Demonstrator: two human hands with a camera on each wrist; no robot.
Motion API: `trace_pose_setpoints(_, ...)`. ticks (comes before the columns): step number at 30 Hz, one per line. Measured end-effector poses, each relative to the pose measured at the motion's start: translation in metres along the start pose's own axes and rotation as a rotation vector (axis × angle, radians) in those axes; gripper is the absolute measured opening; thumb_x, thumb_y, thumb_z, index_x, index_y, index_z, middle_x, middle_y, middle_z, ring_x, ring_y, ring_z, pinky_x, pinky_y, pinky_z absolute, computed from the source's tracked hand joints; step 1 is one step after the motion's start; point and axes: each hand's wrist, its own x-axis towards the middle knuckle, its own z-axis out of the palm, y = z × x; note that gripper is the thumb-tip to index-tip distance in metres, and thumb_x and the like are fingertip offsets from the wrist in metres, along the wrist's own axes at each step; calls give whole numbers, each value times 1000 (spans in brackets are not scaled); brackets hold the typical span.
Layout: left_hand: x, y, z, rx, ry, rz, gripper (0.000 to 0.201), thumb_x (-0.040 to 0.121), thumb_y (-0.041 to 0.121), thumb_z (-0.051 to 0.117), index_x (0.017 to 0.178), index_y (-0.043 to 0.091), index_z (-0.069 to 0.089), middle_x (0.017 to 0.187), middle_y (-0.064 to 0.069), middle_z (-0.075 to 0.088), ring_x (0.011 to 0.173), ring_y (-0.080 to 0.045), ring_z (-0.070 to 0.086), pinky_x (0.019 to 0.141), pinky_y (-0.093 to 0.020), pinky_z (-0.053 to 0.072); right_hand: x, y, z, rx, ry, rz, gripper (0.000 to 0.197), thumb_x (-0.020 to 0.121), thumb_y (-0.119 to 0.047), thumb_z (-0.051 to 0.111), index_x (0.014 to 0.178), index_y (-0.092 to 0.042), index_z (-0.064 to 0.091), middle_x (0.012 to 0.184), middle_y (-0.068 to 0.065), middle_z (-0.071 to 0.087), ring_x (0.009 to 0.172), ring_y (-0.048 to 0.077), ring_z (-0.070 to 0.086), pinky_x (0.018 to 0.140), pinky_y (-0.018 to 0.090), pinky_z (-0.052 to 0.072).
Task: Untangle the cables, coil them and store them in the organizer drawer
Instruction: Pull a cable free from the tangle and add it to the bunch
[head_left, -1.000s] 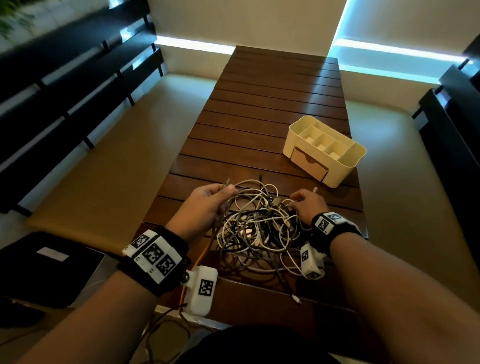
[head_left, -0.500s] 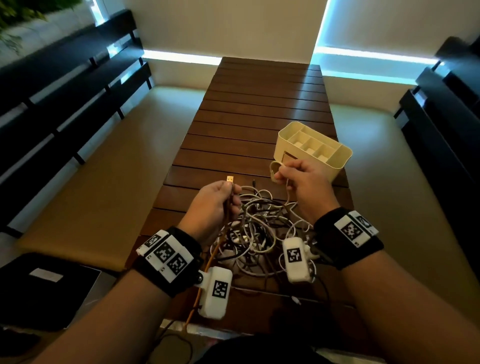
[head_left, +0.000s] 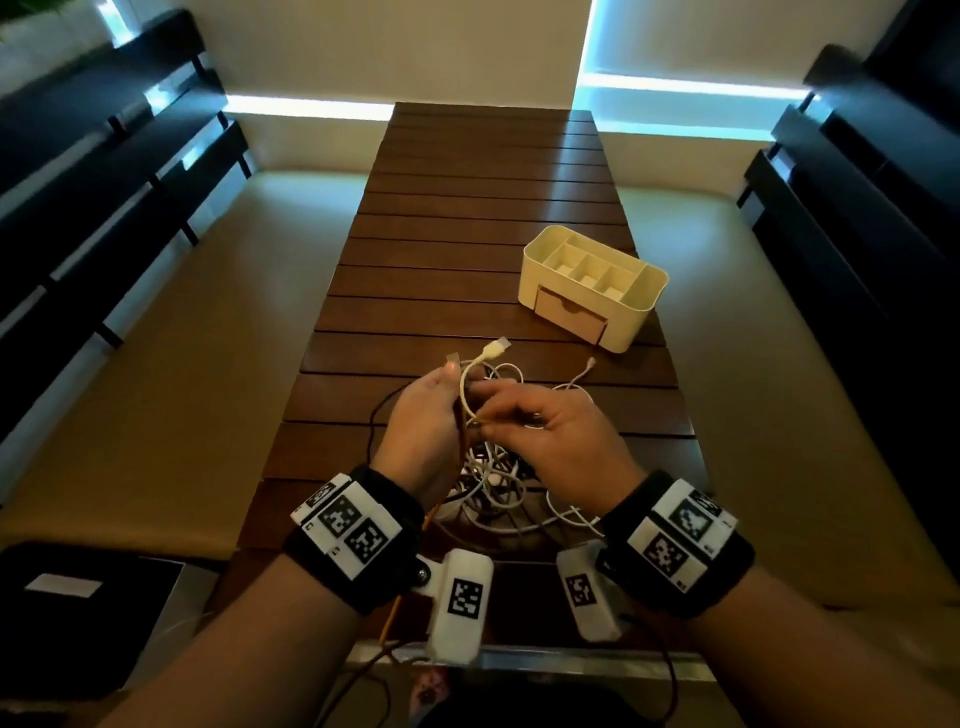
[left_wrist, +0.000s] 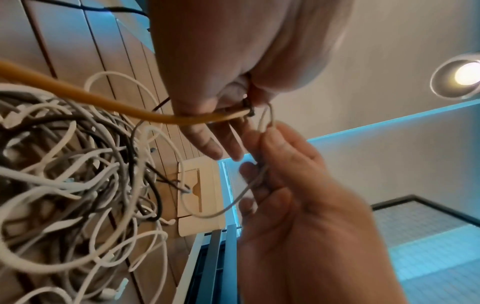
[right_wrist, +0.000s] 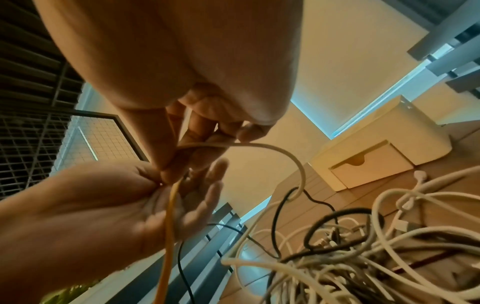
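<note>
Left hand (head_left: 423, 423) pinches orange cable (left_wrist: 78, 93), right hand (head_left: 563, 441) pinches white cable (head_left: 464, 387); judged best: feed white loose slowly, away from tangle (head_left: 498, 483) at 6 o'clock.

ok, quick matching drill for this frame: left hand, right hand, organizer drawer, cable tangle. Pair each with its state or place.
Things:
1. left hand
2. right hand
3. organizer drawer
4. cable tangle

States:
A. closed
B. pinches the white cable
C. lies on the slatted table under both hands
D. holds the orange cable

Pairs: 1-D, 2-B, 3-A, 4-C
</note>
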Motion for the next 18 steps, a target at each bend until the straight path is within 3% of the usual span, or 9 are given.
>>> trace_pose_setpoints(2,-1,4,-2,-45,-25,18,43,109,31,28,116,0,58,98,-20,73,94,-31,70,84,-46,56,-5,5,3,-77,-7,24,15,88,-13,72,98,-24,76,96,-13,73,90,-2,66,79,13,50)
trace_pose_setpoints(5,-5,11,-6,-65,-50,14,38,109,30,29,117,4,55,73,-7,65,73,-22,67,69,-35,57,-10,11,7,-24,46,64,17,87,-14,73,95,-28,75,91,-11,74,87,3,69,83,26,56)
trace_pose_setpoints(8,-6,12,-8,-64,-57,16,39,109,29,30,124,1,54,67,-2,54,62,-16,57,63,-30,52,-10,12,12,46,45,85,19,88,-14,72,90,-33,73,91,-5,74,87,11,70,83,35,58)
trace_pose_setpoints(13,-12,23,-7,-59,-120,69,42,108,28,31,121,-1,58,73,-5,61,68,-17,64,71,-32,57,-12,14,6,186,3,166,10,88,-13,72,89,-23,72,81,-3,73,76,10,68,72,25,53)
trace_pose_setpoints(16,-16,22,-6,-67,-152,58,39,107,29,35,117,2,61,72,-2,59,65,-14,62,67,-29,55,-17,13,1,196,-40,188,8,87,-9,72,89,-17,73,81,-1,73,75,9,68,70,21,53)
trace_pose_setpoints(18,-17,18,-6,-84,-164,41,36,106,32,37,112,5,60,68,1,50,58,-11,50,59,-26,47,-19,13,0,223,-44,197,8,86,-7,72,89,-14,73,80,-1,73,74,8,68,69,19,53)
